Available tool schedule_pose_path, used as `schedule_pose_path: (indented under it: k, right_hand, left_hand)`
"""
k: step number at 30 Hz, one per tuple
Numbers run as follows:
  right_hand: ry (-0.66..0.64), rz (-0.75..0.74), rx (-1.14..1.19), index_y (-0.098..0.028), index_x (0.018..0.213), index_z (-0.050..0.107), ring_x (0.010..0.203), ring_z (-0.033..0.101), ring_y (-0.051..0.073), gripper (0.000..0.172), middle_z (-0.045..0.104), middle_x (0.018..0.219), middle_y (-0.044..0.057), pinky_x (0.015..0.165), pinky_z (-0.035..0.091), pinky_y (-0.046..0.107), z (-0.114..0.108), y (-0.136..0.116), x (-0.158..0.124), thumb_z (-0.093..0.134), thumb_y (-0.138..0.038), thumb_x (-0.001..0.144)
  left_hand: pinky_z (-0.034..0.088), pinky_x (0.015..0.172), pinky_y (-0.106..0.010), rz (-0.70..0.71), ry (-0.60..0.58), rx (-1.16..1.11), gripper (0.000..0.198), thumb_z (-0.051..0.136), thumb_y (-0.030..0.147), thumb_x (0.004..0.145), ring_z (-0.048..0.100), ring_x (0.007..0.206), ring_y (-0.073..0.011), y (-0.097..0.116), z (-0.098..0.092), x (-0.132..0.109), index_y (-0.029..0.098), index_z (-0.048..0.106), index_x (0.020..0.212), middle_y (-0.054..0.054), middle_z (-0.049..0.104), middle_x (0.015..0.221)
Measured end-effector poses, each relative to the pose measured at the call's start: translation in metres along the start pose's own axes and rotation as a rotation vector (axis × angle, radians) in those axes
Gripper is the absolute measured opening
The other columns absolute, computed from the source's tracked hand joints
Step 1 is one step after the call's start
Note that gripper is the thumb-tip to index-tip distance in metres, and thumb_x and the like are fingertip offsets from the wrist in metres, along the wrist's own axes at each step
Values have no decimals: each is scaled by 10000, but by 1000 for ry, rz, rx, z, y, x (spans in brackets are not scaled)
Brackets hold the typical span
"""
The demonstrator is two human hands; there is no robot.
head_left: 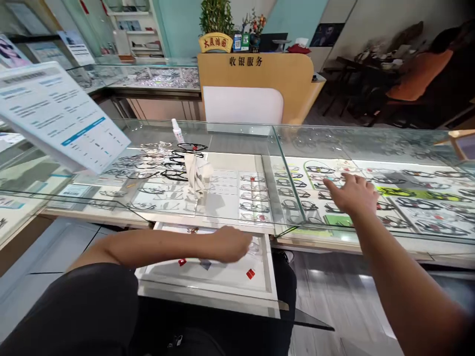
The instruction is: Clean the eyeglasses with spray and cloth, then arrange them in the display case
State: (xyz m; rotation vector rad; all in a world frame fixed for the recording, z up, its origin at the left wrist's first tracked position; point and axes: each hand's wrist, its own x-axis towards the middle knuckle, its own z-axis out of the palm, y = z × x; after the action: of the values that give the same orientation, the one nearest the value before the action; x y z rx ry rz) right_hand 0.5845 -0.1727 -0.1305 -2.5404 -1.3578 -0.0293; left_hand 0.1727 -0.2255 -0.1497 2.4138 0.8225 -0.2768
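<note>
My left hand [232, 244] is curled over the right part of an open white drawer [222, 284], beside a small clear item [254, 245]. Its fingertips are hidden, so what it holds, if anything, cannot be made out. Red packets, one of them [250, 273] near the drawer's right side, and a grey packet [205, 264] lie inside. My right hand [355, 194] is spread with nothing in it, over the glass counter [334, 136] on the right. Rows of eyeglasses [411, 203] show beneath and around it.
On the left counter are a white cloth [196, 175], a white bottle [177, 131] and stacked dark glasses [176, 174]. A tilted printed sign [59, 113] rises at the left. Behind stands a wooden cashier desk [293, 74]; a person in orange [421, 76] sits far right.
</note>
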Motion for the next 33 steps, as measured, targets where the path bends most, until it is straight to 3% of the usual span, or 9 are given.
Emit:
schedule_pose_path:
  k: [3, 6, 11, 14, 17, 21, 24, 28, 33]
  right_hand:
    - [8, 9, 7, -158, 1661, 544, 1599, 439, 588, 961, 494, 1714, 351, 1263, 358, 747, 2, 1, 4, 450, -792, 946]
    - [25, 18, 29, -194, 1644, 569, 1606, 439, 578, 995, 508, 1689, 351, 1258, 369, 735, -1, 2, 0, 421, -850, 910]
    - [267, -142, 105, -228, 1563, 639, 1543, 434, 629, 869, 516, 1670, 330, 1186, 379, 784, -20, -19, -27, 342, -789, 968]
    - [353, -298, 127, -187, 1406, 728, 1486, 517, 574, 659, 618, 1578, 315, 1181, 415, 728, -33, -79, -55, 375, -593, 1026]
    - [31, -348, 169, -216, 1194, 765, 1205, 733, 434, 456, 813, 1261, 203, 995, 559, 568, -37, -176, -97, 460, -510, 1026]
    - [-289, -518, 158, -241, 1298, 694, 1063, 774, 369, 672, 840, 1141, 148, 836, 558, 446, -26, -295, -163, 489, -817, 1020]
    - [-333, -540, 91, -226, 1270, 693, 1071, 775, 382, 693, 829, 1170, 181, 836, 556, 442, -11, -339, -189, 493, -840, 1017]
    - [-278, -521, 57, -234, 1171, 750, 1064, 780, 376, 486, 831, 1174, 193, 845, 557, 445, -1, -332, -171, 405, -574, 1126]
    - [-110, -207, 45, -224, 1106, 804, 1058, 775, 405, 401, 829, 1133, 205, 846, 583, 487, -8, -253, -106, 488, -467, 1058]
  left_hand:
    - [485, 644, -393, 88, -23, 15, 296, 472, 489, 1099, 697, 670, -278, 7, -11, -75, 305, 700, 1056, -99, 772, 795]
    - [456, 661, -346, 5, 114, 41, 277, 500, 459, 1098, 709, 738, -239, -9, -36, -127, 302, 702, 994, -63, 802, 849]
    - [513, 883, -322, -349, 540, 152, 227, 571, 347, 1041, 757, 1020, -244, -97, -81, -199, 258, 769, 975, -52, 851, 1086]
    - [515, 852, -318, -564, 733, 161, 247, 564, 364, 1022, 750, 1007, -249, -165, -102, -244, 236, 775, 1018, -62, 848, 1108]
    - [460, 757, -331, -814, 822, 228, 301, 534, 422, 1039, 737, 987, -284, -221, -112, -272, 209, 745, 1061, -102, 835, 1078]
    - [390, 718, -342, -1018, 767, 258, 345, 467, 414, 1064, 724, 1042, -313, -264, -108, -277, 197, 709, 1179, -145, 826, 1151]
    - [363, 711, -354, -1042, 785, 203, 352, 426, 397, 1071, 716, 1037, -314, -277, -99, -274, 196, 701, 1161, -146, 820, 1157]
    - [365, 720, -356, -1009, 854, 122, 359, 417, 421, 1073, 708, 998, -308, -283, -91, -276, 212, 691, 1174, -123, 814, 1132]
    - [411, 764, -369, -1018, 866, 96, 380, 402, 436, 1070, 719, 1001, -342, -287, -93, -273, 222, 699, 1174, -143, 810, 1103]
